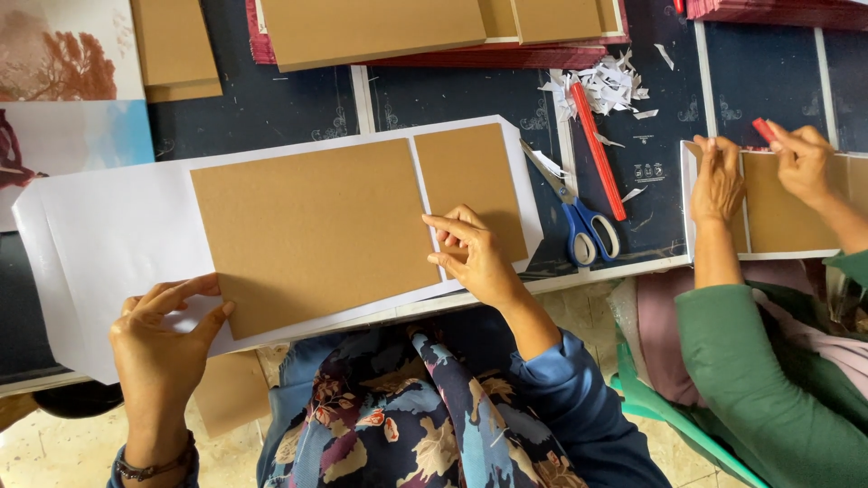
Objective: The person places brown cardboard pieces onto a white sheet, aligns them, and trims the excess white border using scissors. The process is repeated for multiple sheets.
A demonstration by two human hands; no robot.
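Fingers (pixel 443 221) press two brown boards (pixel 312 230) on one white sheet (pixel 108 235).

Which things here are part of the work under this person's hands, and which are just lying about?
In hand:
left hand
right hand
white paper sheet
large brown board
narrow brown board

Lying about:
blue-handled scissors
red stick
paper scraps
stacked brown boards
co-worker's hands

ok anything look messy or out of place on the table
Only a heap of white paper scraps at the far edge by the red ruler, with stray bits around the blue-handled scissors. The brown boards lie flat on their white sheet.
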